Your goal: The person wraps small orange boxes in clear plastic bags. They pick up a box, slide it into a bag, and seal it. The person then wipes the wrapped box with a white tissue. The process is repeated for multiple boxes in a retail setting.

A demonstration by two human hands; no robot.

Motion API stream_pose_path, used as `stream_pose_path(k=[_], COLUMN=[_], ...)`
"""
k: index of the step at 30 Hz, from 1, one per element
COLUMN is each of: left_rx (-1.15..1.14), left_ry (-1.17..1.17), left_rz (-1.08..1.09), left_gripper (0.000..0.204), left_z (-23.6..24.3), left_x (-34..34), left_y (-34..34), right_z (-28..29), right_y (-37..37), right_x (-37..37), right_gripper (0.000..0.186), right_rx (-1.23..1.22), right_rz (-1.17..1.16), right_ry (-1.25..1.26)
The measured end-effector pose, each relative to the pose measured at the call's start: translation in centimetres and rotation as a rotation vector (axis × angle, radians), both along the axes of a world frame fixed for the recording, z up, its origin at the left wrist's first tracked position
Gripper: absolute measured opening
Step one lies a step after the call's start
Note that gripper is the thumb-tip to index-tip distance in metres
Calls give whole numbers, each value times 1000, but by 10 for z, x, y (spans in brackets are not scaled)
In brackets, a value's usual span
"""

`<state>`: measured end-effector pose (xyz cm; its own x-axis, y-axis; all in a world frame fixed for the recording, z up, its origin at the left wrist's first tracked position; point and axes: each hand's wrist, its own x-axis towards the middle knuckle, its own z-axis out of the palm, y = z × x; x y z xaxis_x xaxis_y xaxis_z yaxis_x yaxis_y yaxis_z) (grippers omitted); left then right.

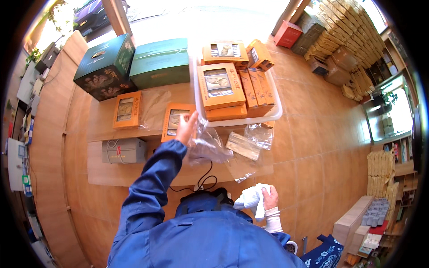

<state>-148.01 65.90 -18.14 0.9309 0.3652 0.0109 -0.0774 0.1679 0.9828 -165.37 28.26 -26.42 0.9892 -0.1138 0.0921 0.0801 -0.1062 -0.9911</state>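
Note:
My left hand [186, 129] is at the right side of an orange box [171, 123] with a clear window, its fingers closed on that side near the table's front edge. Crumpled clear plastic bags [208, 145] lie just right of this hand. A bunched white cloth [254, 199] is in my right hand [271, 198], low and away from the table. Another orange windowed box [127, 110] rests farther left beside a flat clear plastic sheet [154, 107]. To the right, a white plastic bin [278, 109] holds several more orange boxes [220, 85].
Two green cartons [161, 67] [105, 67] stand at the table's back left. Under the tabletop sits a grey box [124, 151] with a cord. A black cable [206, 178] loops near my body. A red box [287, 34] and stacked tan packages [344, 27] stand at the far right.

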Motion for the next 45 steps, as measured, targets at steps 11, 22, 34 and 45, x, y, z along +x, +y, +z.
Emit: stream_pose_path(k=[11,22,34,45], left_rx=[-100,-116,-361,-398], left_ry=[87,166,160,209], left_rz=[-336,-552,-556,-536], left_gripper=[40,58,43,36], left_z=[57,123,123,118], left_x=[78,-112,-176,-191], left_y=[25,-41,-126,-142], right_z=[54,198,230,212], right_y=[-24,-77,-19,-33], right_x=[21,66,71,32], right_gripper=[17,32,25,31], right_rx=[-39,68,-723,-553], right_rz=[-30,126,228,50], right_ry=[15,-247,-725,-567])
